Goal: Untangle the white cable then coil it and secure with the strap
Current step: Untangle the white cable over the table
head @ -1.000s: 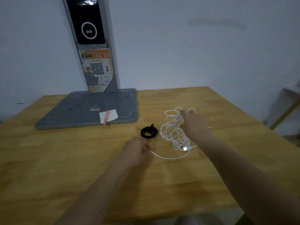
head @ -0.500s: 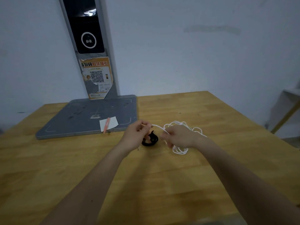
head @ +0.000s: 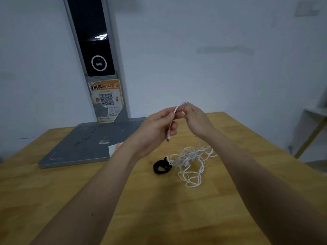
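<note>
Above a wooden desk (head: 70, 200), two bare hands meet in mid-air, raised clear of the surface. The left hand (head: 155, 128) curls its fingers (head: 174, 129) around one end of a white cable (head: 190, 163); a short length of the cord runs down across the palm, with a small plug hanging below the fingers. The right hand (head: 196, 121) pinches the same stretch of cable at its top, where the cord arches between the two hands. The rest of the white cable lies in a loose tangle on the desk, below and to the right of the hands. Whether the held end joins that tangle cannot be told. Just left of the tangle, touching its edge, lies a black strap (head: 161, 167) rolled into a ring. Farther back on the left stands a grey flat-based stand (head: 85, 147) with a tall post carrying a dark panel and an orange QR-code sticker (head: 106, 98), against a pale wall.
</note>
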